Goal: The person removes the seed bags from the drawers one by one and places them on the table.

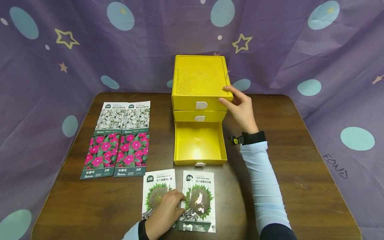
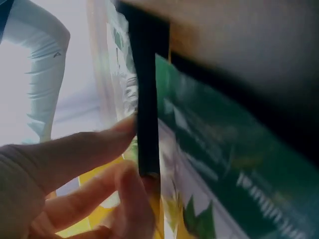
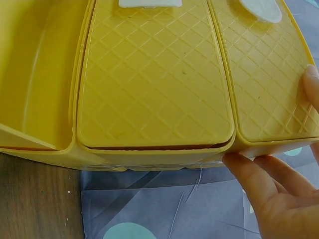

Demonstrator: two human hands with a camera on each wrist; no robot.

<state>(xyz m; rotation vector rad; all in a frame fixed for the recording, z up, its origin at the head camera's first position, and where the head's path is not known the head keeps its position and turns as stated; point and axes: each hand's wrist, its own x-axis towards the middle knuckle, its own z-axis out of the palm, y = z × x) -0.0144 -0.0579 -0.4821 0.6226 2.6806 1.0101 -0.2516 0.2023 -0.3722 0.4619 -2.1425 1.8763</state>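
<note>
A yellow drawer cabinet (image 1: 199, 78) stands at the back of the table, with its bottom drawer (image 1: 199, 141) pulled out and empty. My right hand (image 1: 229, 98) grips the cabinet's top right front corner, thumb on the lid and fingers down the side. The right wrist view shows the fingers (image 3: 259, 184) against the cabinet (image 3: 154, 74). At the front lie two sunflower seed packets, side by side. My left hand (image 1: 177, 203) lies on the left packet (image 1: 157, 183), fingertips curled at its right edge beside the right packet (image 1: 199, 200). In the left wrist view, the fingers (image 2: 75, 154) pinch at that packet's edge (image 2: 219, 164).
Two pink-flower seed packets (image 1: 115, 155) and two white-flower packets (image 1: 124, 116) lie in a block on the left of the brown table (image 1: 300, 160). A purple cloth with stars and dots (image 1: 330, 60) hangs round the table on three sides.
</note>
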